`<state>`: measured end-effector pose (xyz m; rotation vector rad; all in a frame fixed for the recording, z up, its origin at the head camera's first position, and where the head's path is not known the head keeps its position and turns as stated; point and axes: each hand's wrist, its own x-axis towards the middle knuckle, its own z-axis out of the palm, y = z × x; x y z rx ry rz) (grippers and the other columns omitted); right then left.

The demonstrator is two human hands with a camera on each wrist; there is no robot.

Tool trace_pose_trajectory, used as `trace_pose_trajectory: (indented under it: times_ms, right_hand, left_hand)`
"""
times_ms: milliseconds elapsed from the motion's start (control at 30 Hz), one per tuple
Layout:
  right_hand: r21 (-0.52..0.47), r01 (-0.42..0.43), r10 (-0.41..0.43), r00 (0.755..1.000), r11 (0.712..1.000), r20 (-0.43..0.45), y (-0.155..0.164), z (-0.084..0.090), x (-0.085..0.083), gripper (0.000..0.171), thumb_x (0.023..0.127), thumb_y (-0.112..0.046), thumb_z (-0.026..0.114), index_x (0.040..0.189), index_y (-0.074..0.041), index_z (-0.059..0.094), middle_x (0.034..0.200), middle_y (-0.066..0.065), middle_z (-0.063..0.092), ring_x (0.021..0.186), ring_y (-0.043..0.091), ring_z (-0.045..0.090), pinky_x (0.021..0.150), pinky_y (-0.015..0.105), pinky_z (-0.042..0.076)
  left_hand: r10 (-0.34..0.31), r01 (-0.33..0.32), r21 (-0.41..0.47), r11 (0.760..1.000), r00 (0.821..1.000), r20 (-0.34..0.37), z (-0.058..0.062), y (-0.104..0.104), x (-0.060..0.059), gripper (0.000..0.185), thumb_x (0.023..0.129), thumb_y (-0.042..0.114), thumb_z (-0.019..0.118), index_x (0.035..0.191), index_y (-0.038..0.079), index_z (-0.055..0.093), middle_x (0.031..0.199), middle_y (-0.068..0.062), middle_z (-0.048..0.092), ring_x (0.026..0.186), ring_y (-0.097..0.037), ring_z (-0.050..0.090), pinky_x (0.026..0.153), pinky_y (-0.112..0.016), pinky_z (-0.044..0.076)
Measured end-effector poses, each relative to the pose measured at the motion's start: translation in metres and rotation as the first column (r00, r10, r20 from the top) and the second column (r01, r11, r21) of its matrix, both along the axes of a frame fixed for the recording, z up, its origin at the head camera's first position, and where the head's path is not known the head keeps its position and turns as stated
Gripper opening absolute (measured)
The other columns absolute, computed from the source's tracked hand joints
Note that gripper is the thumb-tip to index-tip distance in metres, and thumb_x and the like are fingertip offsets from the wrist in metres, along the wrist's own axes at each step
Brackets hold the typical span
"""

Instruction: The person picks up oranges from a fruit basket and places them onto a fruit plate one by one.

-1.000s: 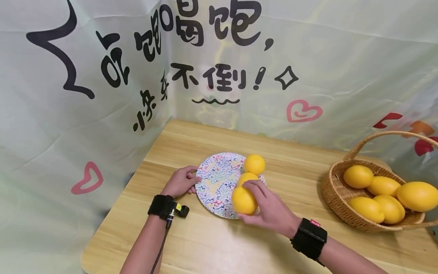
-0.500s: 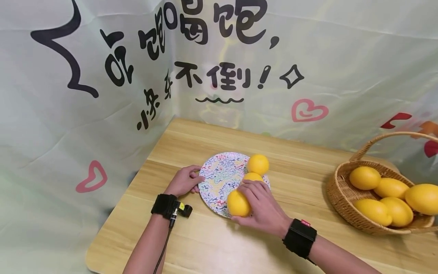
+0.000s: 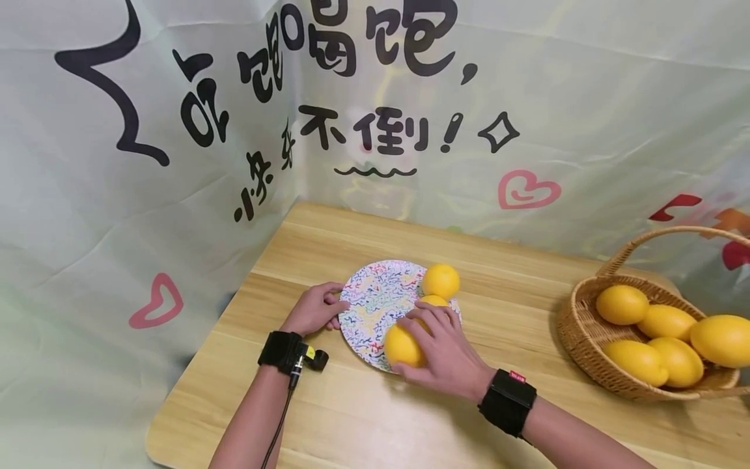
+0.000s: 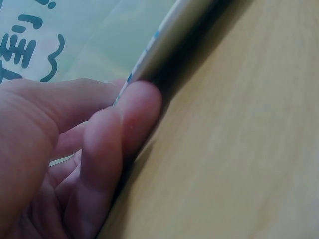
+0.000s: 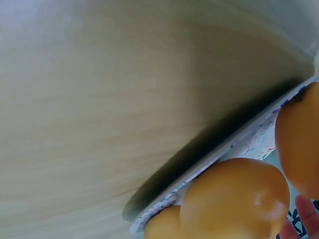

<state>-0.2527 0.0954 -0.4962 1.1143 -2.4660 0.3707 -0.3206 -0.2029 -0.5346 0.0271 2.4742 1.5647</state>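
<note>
Within the grasp of the right hand (image 3: pixel 445 359), a yellow fruit (image 3: pixel 401 345) sits over the near part of the plate (image 3: pixel 375 293); to that hand's left, the left hand (image 3: pixel 312 311) pinches the plate's edge. Just beyond the right hand are a second fruit (image 3: pixel 434 301) and a third fruit (image 3: pixel 441 281), so the edge should be held steady and the grip relaxed gradually, only once the fruit is stable against rolling.

- Plate (image 3: pixel 369 306): white, squiggled blue, red, yellow, green.
- Fruits (image 3: pixel 441 281) on the plate: orange-yellow.
- Basket (image 3: pixel 579 355) right of it: tan weave.
- Worktop (image 3: pixel 351 423) beneath: pale wood grain.
- Cloth (image 3: pixel 457 189) behind: pale grey-green, black lettering (image 3: pixel 391 130), pink hearts (image 3: pixel 502 192).
</note>
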Motion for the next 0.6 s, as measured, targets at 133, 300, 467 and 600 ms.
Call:
trace_pose_trajectory:
  times_ms: [133,300,467,600]
  right_hand:
    - [0.011,0.011,-0.011,1.0,1.0,0.003,-0.0024,0.0013,-0.0011,0.057,0.085,-0.06,0.072,0.126,-0.022,0.064,0.124,0.001,0.063,0.135,0.031,0.051,0.105,0.055,0.04]
    - [0.028,0.029,-0.03,0.999,0.999,0.03,-0.004,0.0013,-0.0009,0.061,0.087,-0.06,0.07,0.133,-0.022,0.063,0.13,0.002,0.063,0.136,0.031,0.051,0.106,0.056,0.04]
    - [0.036,0.026,-0.027,0.999,0.999,0.038,-0.005,0.0006,-0.0016,0.066,0.089,-0.061,0.068,0.142,-0.022,0.06,0.136,0.003,0.063,0.139,0.032,0.05,0.109,0.055,0.038]
    - [0.03,0.008,-0.009,1.0,1.0,0.023,-0.006,-0.0005,-0.0018,0.061,0.09,-0.054,0.069,0.141,-0.02,0.062,0.133,0.004,0.065,0.138,0.033,0.051,0.109,0.054,0.038]
  left_hand:
    - [0.0,0.0,0.002,1.0,1.0,0.004,0.0004,-0.0008,0.0002,0.055,0.096,0.023,0.074,0.146,0.01,0.056,0.089,-0.006,0.073,0.058,-0.016,0.068,0.056,-0.03,0.06]
    - [0.003,-0.003,-0.001,1.0,1.0,0.004,0.0004,-0.0001,0.0,0.054,0.096,0.022,0.074,0.146,0.01,0.057,0.089,-0.006,0.073,0.057,-0.016,0.068,0.056,-0.03,0.06]
    - [0.008,-0.008,-0.01,1.0,1.0,0.006,0.0005,0.0006,-0.0006,0.055,0.096,0.023,0.074,0.146,0.011,0.057,0.089,-0.006,0.073,0.058,-0.016,0.068,0.057,-0.029,0.059]
    - [0.01,-0.01,-0.008,1.0,1.0,0.012,0.0009,0.0003,-0.0004,0.055,0.096,0.023,0.075,0.146,0.011,0.057,0.09,-0.006,0.073,0.058,-0.016,0.068,0.057,-0.029,0.06]
